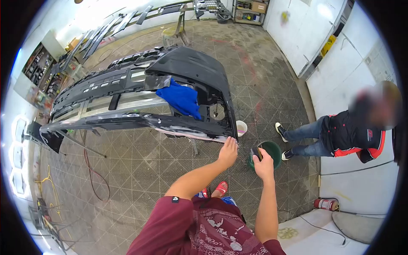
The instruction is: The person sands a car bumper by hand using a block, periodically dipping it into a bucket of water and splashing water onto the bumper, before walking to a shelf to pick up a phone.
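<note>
There are two buckets [274,152] [241,128], one bumper [191,63], one blue cloth [180,97] and one extinguisher [325,204]

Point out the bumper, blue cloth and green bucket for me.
Bumper [187,61], head view: its broad corner panel.
Blue cloth [179,97], head view: middle of the fabric.
Green bucket [276,152], head view: inner wall, right side.

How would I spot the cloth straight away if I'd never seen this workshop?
Find the long black bumper raised above the floor. Toward its end nearest the left hand, the cloth lies crumpled across it. It is bright blue and soft-looking, while the parts right around it are grey or black.
</note>
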### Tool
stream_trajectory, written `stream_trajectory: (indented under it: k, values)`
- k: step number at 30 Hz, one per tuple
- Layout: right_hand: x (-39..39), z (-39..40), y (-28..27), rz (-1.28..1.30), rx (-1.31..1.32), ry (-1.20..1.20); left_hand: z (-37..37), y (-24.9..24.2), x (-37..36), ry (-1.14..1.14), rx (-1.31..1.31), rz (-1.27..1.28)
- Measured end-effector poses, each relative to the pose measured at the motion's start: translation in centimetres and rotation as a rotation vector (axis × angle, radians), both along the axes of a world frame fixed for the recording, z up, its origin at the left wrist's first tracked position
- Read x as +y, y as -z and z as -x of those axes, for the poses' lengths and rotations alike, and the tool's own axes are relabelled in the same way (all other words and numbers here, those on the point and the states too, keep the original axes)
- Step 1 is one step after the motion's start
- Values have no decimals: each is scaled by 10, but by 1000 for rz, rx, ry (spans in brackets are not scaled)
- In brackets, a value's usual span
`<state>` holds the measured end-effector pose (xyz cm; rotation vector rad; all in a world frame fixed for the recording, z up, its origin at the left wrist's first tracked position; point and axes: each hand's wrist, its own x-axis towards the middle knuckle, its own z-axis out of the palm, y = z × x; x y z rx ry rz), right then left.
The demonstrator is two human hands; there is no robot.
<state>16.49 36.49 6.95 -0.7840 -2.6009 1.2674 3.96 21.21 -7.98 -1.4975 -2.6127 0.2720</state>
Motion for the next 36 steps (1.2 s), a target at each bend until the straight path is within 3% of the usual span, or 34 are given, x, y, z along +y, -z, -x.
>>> stream_trajectory:
  k: [2,4,8,9,12,14,16,18,23,25,26,30,32,34,36]
  values:
    - [10,-10,14,47,-8,34,2,-11,-11,-51,43,-7]
    - [20,-15,46,105,-8,80,9,-57,-49,-80,-44,-69]
    - [28,-45,115,160,-57,177,22,-155,-134,-311,50,-39]
    - [26,-52,138,171,-77,196,25,-156,-155,-313,133,-12]
    - [16,-64,170,231,-145,258,12,-176,-146,-365,51,26]
    - [9,-67,184,268,-146,255,10,-159,-119,-364,24,24]
    - [3,-71,188,287,-111,264,15,-113,-94,-252,132,108]
    - [3,-67,195,489,-151,289,18,-77,-60,-169,105,98]
    - [11,-60,190,589,-126,327,5,11,7,23,95,159]
    - [9,-53,172,609,-83,363,-4,23,21,57,81,164]
    - [8,-47,174,615,-87,340,-7,20,27,76,-71,83]
    - [7,-34,225,189,-1,226,-7,-58,0,-7,-394,-158]
    - [-11,-9,184,182,-11,210,7,-110,-41,1,-274,-311]
    - [-44,26,92,193,28,195,29,-163,-90,-6,-208,-429]
    - [-79,57,68,206,200,161,55,-216,-147,-5,-193,-418]
